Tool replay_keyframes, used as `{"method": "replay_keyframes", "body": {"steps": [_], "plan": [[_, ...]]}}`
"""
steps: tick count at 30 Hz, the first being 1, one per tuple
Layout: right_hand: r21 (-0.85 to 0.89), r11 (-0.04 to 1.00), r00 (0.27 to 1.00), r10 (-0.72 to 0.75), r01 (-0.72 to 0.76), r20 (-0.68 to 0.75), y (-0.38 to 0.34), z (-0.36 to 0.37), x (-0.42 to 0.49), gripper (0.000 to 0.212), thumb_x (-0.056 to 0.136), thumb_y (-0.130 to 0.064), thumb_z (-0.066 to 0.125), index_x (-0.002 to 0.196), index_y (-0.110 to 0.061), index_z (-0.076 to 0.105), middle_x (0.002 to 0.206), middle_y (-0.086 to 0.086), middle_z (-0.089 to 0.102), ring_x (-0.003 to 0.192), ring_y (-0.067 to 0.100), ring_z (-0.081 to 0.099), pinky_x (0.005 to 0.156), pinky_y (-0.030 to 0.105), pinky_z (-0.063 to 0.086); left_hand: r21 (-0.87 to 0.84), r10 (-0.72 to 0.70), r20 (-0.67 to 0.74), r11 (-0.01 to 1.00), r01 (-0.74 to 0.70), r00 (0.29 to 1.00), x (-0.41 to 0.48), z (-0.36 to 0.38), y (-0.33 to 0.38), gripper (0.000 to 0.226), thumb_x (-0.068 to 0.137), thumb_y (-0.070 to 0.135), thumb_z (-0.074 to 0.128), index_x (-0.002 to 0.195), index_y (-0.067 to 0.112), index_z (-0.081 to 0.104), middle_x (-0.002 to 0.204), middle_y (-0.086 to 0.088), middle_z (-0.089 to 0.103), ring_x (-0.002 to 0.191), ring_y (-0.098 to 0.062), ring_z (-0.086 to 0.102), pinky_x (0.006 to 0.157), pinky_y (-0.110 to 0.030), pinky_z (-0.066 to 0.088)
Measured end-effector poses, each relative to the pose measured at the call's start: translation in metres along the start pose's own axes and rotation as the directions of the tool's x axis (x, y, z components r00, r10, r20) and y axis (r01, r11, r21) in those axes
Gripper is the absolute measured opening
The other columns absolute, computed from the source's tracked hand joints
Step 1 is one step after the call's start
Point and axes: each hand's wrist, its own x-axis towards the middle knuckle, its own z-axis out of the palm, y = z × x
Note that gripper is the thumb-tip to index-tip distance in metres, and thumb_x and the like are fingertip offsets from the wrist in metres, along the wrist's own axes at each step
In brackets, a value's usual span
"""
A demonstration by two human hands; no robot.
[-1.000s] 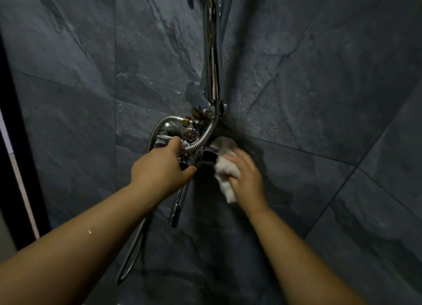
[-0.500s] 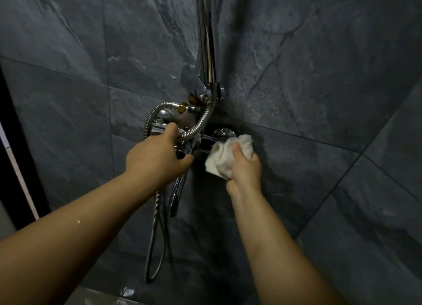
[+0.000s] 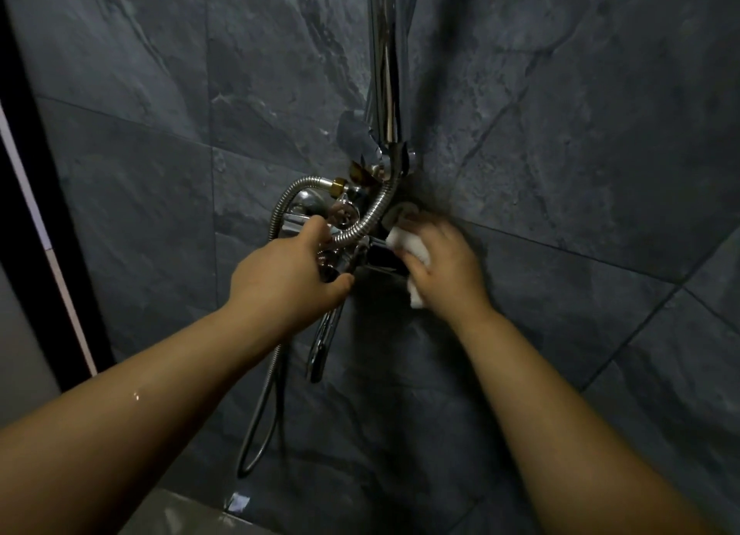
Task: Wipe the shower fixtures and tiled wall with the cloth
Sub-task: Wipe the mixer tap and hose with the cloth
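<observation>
Bare left hand [image 3: 280,280], bare right hand [image 3: 450,278], bare forearms [image 3: 540,398] (droplet [image 3: 136,395] on left)

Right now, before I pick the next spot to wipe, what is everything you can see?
tiled wall: one, dark grey veined, fills the view
riser pipe: one, chrome, upright, top centre
mixer tap: one, chrome, below the riser pipe
spout: one, chrome, hangs under the mixer tap
flexible hose: two stretches showing, silver, around the mixer tap
brass nut: one, gold, hose end
white cloth: one, against the mixer tap's right end
door frame: one, black, left edge
ledge: one, pale, bottom
left hand: grips the mixer tap
right hand: holds the white cloth
</observation>
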Motion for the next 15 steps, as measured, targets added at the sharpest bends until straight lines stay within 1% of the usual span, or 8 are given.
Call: {"method": "replay_keyframes", "body": {"steps": [3,5,6,8,10,11,12,15], "plan": [[0.017,0.999,0.996,-0.05,0.049,0.069,0.01,-0.022,-0.003,0.026,0.076,-0.02,0.062,0.098,-0.008,0.069,0.097,0.011,0.065,0.092,0.025,0.062,0.079,0.018,0.039,-0.018,-0.01,0.007,1.0,0.011,1.0,0.002,-0.002,0.0,0.051,0.08,0.049,0.062,0.12,0.026,0.04,0.11,0.001,0.063,0.099,-0.023,0.059,0.071,-0.032,0.045],[0.065,0.997,0.999,-0.037,0.037,0.002,0.006,-0.03,-0.011,0.027,0.076,-0.021,0.065,0.1,-0.008,0.068,0.099,0.01,0.065,0.091,0.016,0.058,0.079,0.008,0.037,-0.033,-0.02,0.022,0.999,0.021,1.0,0.003,-0.003,0.002,0.053,0.079,0.046,0.065,0.121,0.025,0.041,0.115,0.001,0.062,0.102,-0.023,0.058,0.073,-0.033,0.045],[0.091,0.995,0.998,-0.041,0.046,-0.056,0.0,-0.028,-0.015,0.029,0.077,-0.022,0.065,0.101,-0.007,0.067,0.102,0.01,0.065,0.093,0.015,0.057,0.084,0.009,0.037,-0.042,-0.026,0.027,0.999,0.027,0.999,0.004,-0.003,0.002,0.053,0.078,0.045,0.065,0.121,0.025,0.042,0.117,0.001,0.061,0.103,-0.023,0.058,0.074,-0.033,0.046],[0.096,0.992,0.99,-0.063,0.076,-0.13,-0.02,-0.007,-0.014,0.034,0.079,-0.024,0.06,0.106,-0.005,0.065,0.108,0.014,0.063,0.1,0.023,0.058,0.096,0.028,0.044,-0.057,-0.035,0.02,0.998,0.036,0.999,0.003,-0.003,0.002,0.051,0.077,0.044,0.067,0.118,0.025,0.044,0.117,0.001,0.062,0.103,-0.022,0.059,0.078,-0.036,0.049],[-0.112,0.987,0.984,-0.126,0.112,-0.124,-0.038,0.022,-0.012,0.041,0.077,-0.027,0.049,0.107,-0.003,0.062,0.107,0.018,0.063,0.099,0.033,0.059,0.097,0.052,0.044,-0.075,-0.048,0.023,0.996,0.05,0.999,0.003,-0.003,0.002,0.05,0.074,0.045,0.068,0.116,0.027,0.046,0.114,0.002,0.064,0.102,-0.022,0.06,0.082,-0.04,0.051],[-0.206,0.968,0.979,-0.167,0.14,-0.12,-0.039,0.034,-0.013,0.039,0.077,-0.026,0.047,0.105,-0.002,0.06,0.106,0.019,0.064,0.101,0.032,0.056,0.098,0.055,0.043,-0.084,-0.056,0.027,0.995,0.058,0.998,0.002,-0.003,0.002,0.051,0.073,0.046,0.069,0.115,0.027,0.047,0.112,0.003,0.064,0.101,-0.021,0.061,0.083,-0.042,0.051],[-0.243,0.954,0.969,-0.212,0.177,-0.127,-0.036,0.043,-0.016,0.035,0.078,-0.023,0.048,0.104,-0.002,0.058,0.108,0.02,0.064,0.105,0.03,0.051,0.099,0.052,0.04,-0.092,-0.061,0.03,0.994,0.063,0.998,0.002,-0.003,0.002,0.051,0.073,0.047,0.069,0.115,0.028,0.048,0.111,0.003,0.065,0.1,-0.02,0.061,0.083,-0.042,0.051],[-0.242,0.922,0.933,-0.339,0.303,-0.123,-0.018,0.046,-0.024,0.022,0.08,-0.01,0.056,0.098,0.0,0.062,0.114,0.024,0.062,0.113,0.033,0.049,0.102,0.043,0.029,-0.099,-0.072,0.019,0.992,0.073,0.997,0.001,-0.002,0.003,0.05,0.072,0.047,0.069,0.113,0.027,0.047,0.111,0.002,0.065,0.101,-0.02,0.061,0.083,-0.041,0.051]]}}
